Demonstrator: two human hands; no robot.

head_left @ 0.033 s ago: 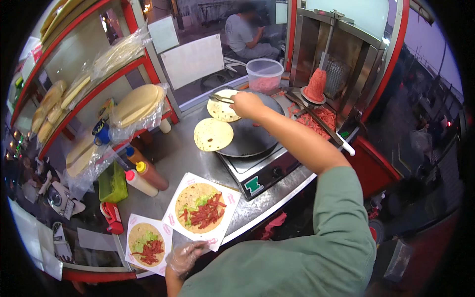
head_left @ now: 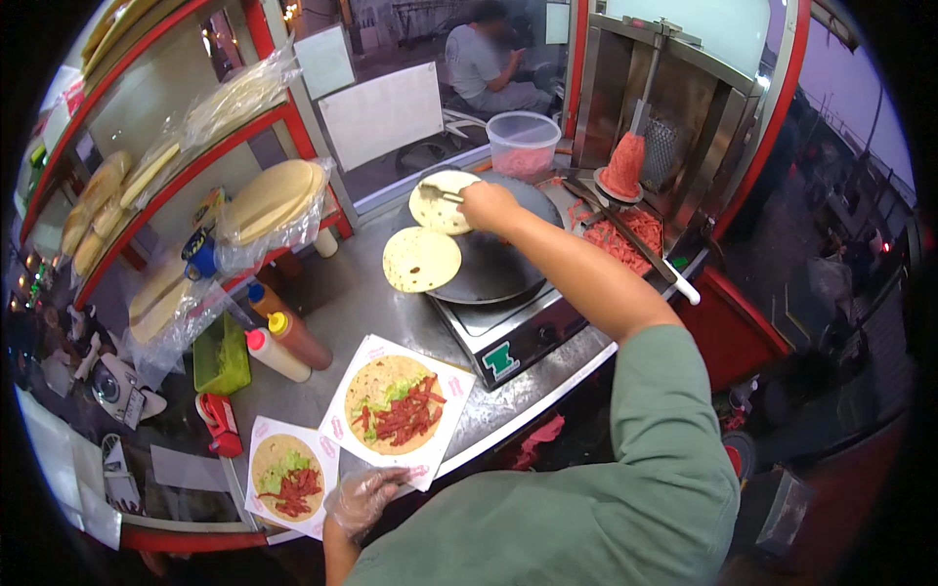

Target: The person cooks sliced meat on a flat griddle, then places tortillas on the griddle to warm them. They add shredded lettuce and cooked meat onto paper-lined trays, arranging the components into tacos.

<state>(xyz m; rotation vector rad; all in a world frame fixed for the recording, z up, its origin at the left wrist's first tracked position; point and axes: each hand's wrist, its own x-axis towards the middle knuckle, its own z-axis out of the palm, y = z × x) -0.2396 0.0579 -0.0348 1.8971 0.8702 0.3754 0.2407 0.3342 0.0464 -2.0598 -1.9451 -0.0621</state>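
Observation:
My right hand is closed around metal tongs, whose tips rest against the far flatbread. This bread lies at the left rim of a round black griddle. A second flatbread overlaps the griddle's near left edge. Down at the counter's front edge, my left hand wears a clear plastic glove. Its fingers pinch the near edge of a white paper sheet. On that sheet lies an open wrap with lettuce and reddish meat strips. Beside it, a smaller paper carries another filled wrap.
Squeeze bottles, a green tub of lettuce and a red device stand at left. Bagged flatbreads fill shelves. Behind the griddle are a clear bucket, a meat spit and a long knife.
The tongs have turned slightly at the far flatbread. My head view has shifted a little; the left hand keeps its place by the paper.

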